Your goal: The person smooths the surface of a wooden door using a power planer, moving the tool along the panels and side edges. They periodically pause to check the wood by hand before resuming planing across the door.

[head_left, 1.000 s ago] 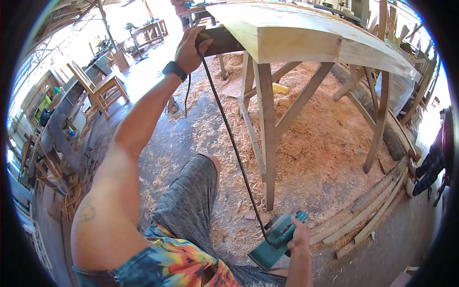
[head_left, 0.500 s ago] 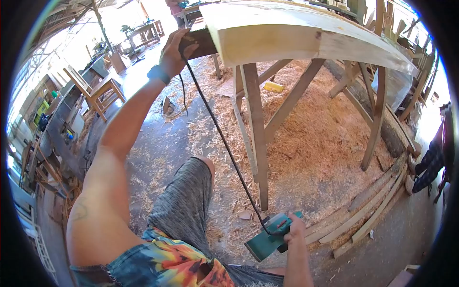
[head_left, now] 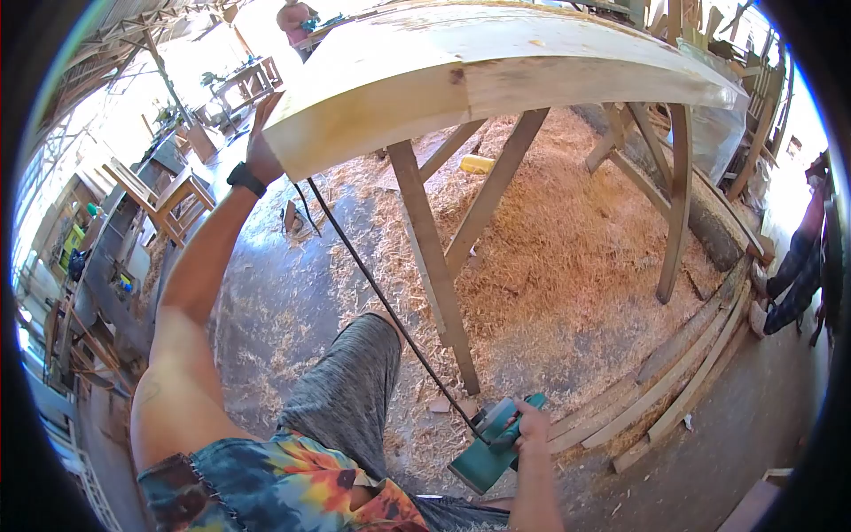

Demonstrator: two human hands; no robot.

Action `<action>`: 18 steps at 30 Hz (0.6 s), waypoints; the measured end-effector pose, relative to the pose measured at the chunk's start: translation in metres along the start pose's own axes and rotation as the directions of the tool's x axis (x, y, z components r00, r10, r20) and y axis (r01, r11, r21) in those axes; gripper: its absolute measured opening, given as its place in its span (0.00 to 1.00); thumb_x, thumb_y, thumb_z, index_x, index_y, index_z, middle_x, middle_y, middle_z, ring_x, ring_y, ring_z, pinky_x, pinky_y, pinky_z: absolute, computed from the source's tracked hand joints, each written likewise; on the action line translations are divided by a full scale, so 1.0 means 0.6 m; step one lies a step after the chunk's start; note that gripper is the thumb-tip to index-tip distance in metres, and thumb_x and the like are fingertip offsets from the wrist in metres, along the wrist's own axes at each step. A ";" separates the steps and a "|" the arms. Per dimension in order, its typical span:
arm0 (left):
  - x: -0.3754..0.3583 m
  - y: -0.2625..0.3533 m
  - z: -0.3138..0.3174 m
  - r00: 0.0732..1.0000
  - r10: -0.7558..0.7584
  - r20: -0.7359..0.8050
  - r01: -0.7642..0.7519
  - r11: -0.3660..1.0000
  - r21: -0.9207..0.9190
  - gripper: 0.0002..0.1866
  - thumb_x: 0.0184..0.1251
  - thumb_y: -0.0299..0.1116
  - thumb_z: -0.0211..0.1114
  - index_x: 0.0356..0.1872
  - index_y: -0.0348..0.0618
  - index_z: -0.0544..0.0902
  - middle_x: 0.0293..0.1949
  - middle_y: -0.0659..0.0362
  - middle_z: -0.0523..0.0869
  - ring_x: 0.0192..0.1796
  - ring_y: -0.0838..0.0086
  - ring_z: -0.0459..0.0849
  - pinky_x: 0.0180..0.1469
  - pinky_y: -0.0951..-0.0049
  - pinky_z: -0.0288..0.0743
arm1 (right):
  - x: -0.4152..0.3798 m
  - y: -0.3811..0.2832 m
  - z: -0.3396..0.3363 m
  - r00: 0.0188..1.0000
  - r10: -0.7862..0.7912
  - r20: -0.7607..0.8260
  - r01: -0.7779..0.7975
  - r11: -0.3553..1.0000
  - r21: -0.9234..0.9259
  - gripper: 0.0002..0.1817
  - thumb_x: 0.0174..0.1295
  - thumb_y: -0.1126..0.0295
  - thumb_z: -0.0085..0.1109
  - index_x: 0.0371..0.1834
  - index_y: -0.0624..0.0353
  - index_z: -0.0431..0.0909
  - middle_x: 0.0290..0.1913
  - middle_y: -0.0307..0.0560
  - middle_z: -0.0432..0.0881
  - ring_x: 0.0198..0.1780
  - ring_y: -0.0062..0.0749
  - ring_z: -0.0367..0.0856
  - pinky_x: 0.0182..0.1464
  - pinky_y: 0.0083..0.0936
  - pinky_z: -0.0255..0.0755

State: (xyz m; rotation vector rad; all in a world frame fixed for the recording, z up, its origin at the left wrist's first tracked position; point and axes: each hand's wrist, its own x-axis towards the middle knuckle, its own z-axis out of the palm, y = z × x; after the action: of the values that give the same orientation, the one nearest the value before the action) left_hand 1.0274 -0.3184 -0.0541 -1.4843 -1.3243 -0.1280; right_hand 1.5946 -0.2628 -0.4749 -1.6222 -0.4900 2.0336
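Observation:
A thick pale wooden slab (head_left: 390, 111) lies across wooden trestle legs (head_left: 434, 266). At its near left corner, my left hand (head_left: 262, 146) rests against the end, fingers pointing up and partly hidden behind the wood; how they are bent is hard to see. Low in the view, my right hand (head_left: 533, 424) is wrapped round the handle of a green power planer (head_left: 486, 463), held in the air beside my leg. A black cord (head_left: 381, 293) runs from the planer up to the slab's left corner, near my left hand.
Wood shavings (head_left: 567, 230) cover the floor under the slab, with a yellow object (head_left: 477, 164) among them. Long boards (head_left: 665, 399) lie at the right. A wooden chair (head_left: 168, 199) stands at the left. One person (head_left: 296, 22) is in the back, another (head_left: 798, 257) at the right edge.
The slab now appears further left and lower in view, covering the dark end piece my left hand was on. My left hand is at the slab's corner. The planer stays in my right hand.

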 end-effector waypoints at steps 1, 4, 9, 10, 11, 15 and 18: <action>0.001 0.002 -0.004 1.000 -0.012 0.015 0.013 0.999 -0.030 0.31 0.64 0.32 0.68 0.68 0.41 0.71 0.67 0.45 0.73 0.69 0.52 0.73 0.69 0.58 0.71 | 0.001 0.001 0.001 1.000 -0.018 -0.008 0.018 0.999 -0.040 0.10 0.62 0.72 0.68 0.28 0.67 0.80 0.20 0.48 0.77 0.17 0.37 0.76 0.19 0.35 0.74; -0.004 0.005 -0.009 0.999 -0.039 0.033 0.042 0.996 -0.084 0.31 0.64 0.32 0.68 0.68 0.41 0.71 0.67 0.45 0.73 0.70 0.52 0.72 0.69 0.58 0.71 | -0.001 -0.003 0.002 1.000 -0.023 -0.015 0.022 0.998 -0.065 0.10 0.62 0.72 0.68 0.29 0.68 0.81 0.20 0.49 0.78 0.17 0.37 0.78 0.19 0.35 0.74; -0.004 0.005 -0.017 0.999 -0.030 0.039 0.033 0.994 -0.101 0.31 0.63 0.32 0.68 0.68 0.40 0.71 0.66 0.45 0.73 0.70 0.52 0.72 0.69 0.58 0.71 | 0.000 -0.027 0.003 1.000 0.014 -0.022 -0.015 0.999 -0.037 0.10 0.63 0.71 0.68 0.28 0.67 0.80 0.20 0.49 0.78 0.17 0.37 0.77 0.19 0.34 0.73; -0.005 0.007 -0.019 0.999 -0.027 0.037 0.030 0.994 -0.101 0.31 0.63 0.32 0.68 0.68 0.40 0.71 0.66 0.45 0.73 0.70 0.52 0.72 0.70 0.58 0.71 | 0.000 -0.033 0.003 0.999 0.026 -0.024 -0.027 0.999 -0.029 0.11 0.63 0.71 0.68 0.28 0.66 0.80 0.20 0.48 0.78 0.17 0.37 0.77 0.19 0.34 0.73; -0.006 0.006 -0.021 0.999 -0.026 0.041 0.030 0.994 -0.103 0.31 0.63 0.32 0.68 0.68 0.40 0.71 0.66 0.45 0.73 0.70 0.52 0.72 0.70 0.58 0.71 | 0.006 -0.033 0.000 0.999 0.028 -0.024 -0.029 0.999 -0.028 0.11 0.63 0.71 0.68 0.28 0.66 0.80 0.20 0.48 0.78 0.17 0.37 0.77 0.19 0.34 0.73; -0.004 0.006 -0.025 0.999 -0.014 0.047 0.019 0.995 -0.099 0.31 0.63 0.32 0.68 0.68 0.40 0.71 0.66 0.45 0.73 0.70 0.52 0.72 0.70 0.58 0.70 | 0.020 -0.033 -0.004 0.998 0.060 0.010 -0.060 0.997 0.055 0.11 0.63 0.71 0.68 0.27 0.65 0.79 0.19 0.47 0.77 0.16 0.37 0.76 0.19 0.34 0.72; -0.003 0.005 -0.025 0.999 -0.011 0.049 0.016 0.995 -0.097 0.30 0.63 0.32 0.68 0.68 0.40 0.72 0.66 0.45 0.73 0.70 0.52 0.72 0.70 0.58 0.70 | 0.010 -0.041 0.000 0.999 0.049 -0.002 -0.049 0.998 0.050 0.11 0.63 0.71 0.68 0.27 0.65 0.79 0.19 0.46 0.77 0.16 0.37 0.75 0.19 0.34 0.72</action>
State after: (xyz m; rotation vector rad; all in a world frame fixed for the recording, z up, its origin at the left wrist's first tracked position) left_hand 1.0369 -0.3299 -0.0510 -1.5696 -1.3844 -0.1684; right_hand 1.5973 -0.2394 -0.4663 -1.6225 -0.3984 2.0616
